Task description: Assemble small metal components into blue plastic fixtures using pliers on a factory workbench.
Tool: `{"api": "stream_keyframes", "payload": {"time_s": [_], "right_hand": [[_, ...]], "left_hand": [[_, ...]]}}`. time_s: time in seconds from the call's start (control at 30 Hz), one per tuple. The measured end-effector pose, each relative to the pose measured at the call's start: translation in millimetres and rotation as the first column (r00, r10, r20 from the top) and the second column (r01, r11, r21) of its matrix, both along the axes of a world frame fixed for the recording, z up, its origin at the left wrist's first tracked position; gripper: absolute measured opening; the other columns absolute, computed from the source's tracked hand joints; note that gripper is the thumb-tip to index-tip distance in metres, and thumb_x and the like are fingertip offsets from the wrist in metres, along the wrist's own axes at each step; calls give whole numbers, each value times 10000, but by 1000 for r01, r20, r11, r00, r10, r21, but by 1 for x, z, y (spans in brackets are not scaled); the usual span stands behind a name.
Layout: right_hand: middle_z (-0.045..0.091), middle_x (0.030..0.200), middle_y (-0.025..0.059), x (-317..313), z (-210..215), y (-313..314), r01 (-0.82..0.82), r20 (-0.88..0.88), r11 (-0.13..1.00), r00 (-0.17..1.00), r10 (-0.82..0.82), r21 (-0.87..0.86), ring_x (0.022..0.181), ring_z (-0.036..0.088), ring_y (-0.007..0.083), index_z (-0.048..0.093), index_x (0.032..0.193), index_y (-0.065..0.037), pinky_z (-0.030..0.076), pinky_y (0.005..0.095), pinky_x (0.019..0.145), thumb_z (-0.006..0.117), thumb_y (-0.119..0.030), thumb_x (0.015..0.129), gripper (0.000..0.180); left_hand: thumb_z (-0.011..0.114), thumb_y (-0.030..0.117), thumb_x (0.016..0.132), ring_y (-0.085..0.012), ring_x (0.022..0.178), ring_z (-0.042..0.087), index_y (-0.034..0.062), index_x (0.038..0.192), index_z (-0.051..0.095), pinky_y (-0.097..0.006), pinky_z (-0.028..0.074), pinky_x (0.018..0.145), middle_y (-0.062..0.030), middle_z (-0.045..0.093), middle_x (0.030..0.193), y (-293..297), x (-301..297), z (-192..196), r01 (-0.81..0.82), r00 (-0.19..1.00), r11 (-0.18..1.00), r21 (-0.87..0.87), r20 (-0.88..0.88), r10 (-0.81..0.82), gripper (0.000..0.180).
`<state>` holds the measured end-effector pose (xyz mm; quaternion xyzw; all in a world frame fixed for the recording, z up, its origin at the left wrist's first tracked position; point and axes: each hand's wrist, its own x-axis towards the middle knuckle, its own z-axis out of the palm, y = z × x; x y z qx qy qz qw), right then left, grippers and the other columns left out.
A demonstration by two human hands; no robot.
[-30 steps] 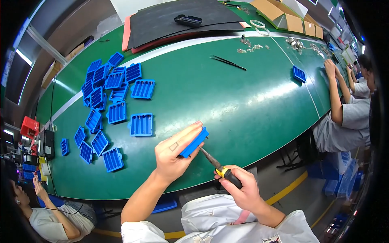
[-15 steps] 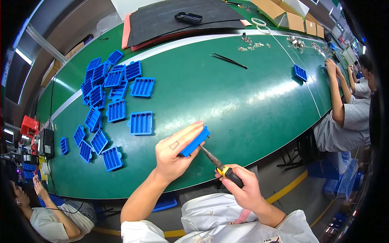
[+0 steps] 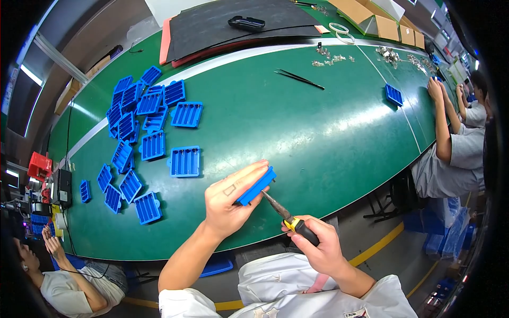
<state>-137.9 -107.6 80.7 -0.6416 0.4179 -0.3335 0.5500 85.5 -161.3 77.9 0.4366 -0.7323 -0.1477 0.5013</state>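
Hardly anything had shifted from the earlier frames — the blue holder stayed above the green surface, toward its near edge, clasped in the left hand. It was tilted, seen nearly edge-on, with small dark pins jutting out. The right hand wrapped the yellow-and-black pliers, tip angled up-left against or just beside the holder — I cannot tell which.
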Motion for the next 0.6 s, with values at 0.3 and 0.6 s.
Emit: {"api": "stream_keyframes", "payload": {"time_s": [0.3, 0.6], "right_hand": [[615, 960, 132, 4, 1, 2, -25, -4, 999, 1000, 24, -27, 781, 586, 165, 558, 922, 60, 463, 275, 699, 602, 24, 862, 84], [606, 938, 127, 8, 2, 3, -32, -22, 999, 999, 32, -14, 765, 567, 167, 550, 917, 52, 447, 271, 686, 592, 38, 860, 71]], "left_hand": [[746, -61, 685, -300, 994, 687, 13, 1088, 673, -337, 570, 817, -168, 684, 1109, 1, 0, 0, -2, 1000, 1000, 5, 10, 2, 416], [722, -73, 711, -295, 963, 697, 9, 1090, 673, -332, 576, 798, -169, 686, 1101, 3, -1, 5, -38, 995, 993, 107, -87, 48, 391]]}}
